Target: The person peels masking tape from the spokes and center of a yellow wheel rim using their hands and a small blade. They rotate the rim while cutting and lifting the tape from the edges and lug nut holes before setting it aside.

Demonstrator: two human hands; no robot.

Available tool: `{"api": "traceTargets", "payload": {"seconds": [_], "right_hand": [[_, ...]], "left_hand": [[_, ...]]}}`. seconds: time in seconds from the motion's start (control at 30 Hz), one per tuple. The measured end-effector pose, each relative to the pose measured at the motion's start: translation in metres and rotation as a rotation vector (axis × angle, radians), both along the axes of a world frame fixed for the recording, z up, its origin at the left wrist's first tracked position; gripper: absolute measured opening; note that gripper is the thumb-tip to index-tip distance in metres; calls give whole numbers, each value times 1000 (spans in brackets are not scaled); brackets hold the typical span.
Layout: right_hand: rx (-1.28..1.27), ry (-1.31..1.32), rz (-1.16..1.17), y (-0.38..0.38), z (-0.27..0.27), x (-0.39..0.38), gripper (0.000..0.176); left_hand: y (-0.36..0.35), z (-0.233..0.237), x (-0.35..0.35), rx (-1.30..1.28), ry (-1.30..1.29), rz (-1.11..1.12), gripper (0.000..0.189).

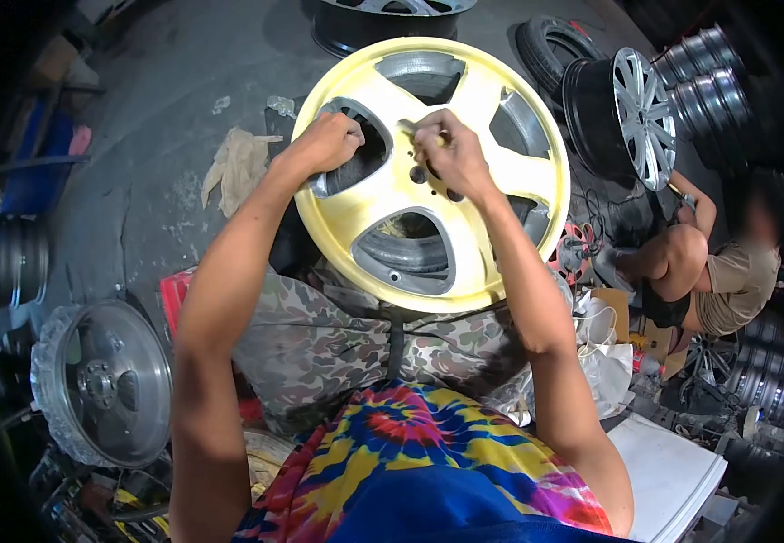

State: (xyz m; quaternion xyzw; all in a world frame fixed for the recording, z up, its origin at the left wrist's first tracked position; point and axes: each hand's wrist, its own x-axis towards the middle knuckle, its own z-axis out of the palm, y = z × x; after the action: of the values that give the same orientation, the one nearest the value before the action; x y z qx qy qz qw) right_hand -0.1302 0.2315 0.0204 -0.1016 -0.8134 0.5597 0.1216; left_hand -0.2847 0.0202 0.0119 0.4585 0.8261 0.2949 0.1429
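Observation:
A large pale-yellow five-spoke wheel (473, 226) lies face up in front of my knees, with grey metal showing inside its openings. My left hand (330, 142) rests at the upper-left opening, its fingers curled over the spoke edge. Near the hub, my right hand (449, 152) is closed in a pinch on the wheel's face. Something small and greyish may be between its fingertips, but it is too small to name. Bolt holes show just below that hand.
A crumpled cloth (240, 170) lies on the floor at left. A plastic-edged wheel (102, 385) stands lower left. At right are a silver-faced wheel (645, 118), a tyre (555, 50), stacked rims (709, 95), a white board (664, 471) and a crouching person (736, 281).

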Motion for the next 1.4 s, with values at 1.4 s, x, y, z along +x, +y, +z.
{"api": "traceTargets", "payload": {"seconds": [1.4], "right_hand": [[237,-506,-798,132,-56,161,70]], "left_hand": [[-45,-47,-83,-24,-130,534,75]]}}
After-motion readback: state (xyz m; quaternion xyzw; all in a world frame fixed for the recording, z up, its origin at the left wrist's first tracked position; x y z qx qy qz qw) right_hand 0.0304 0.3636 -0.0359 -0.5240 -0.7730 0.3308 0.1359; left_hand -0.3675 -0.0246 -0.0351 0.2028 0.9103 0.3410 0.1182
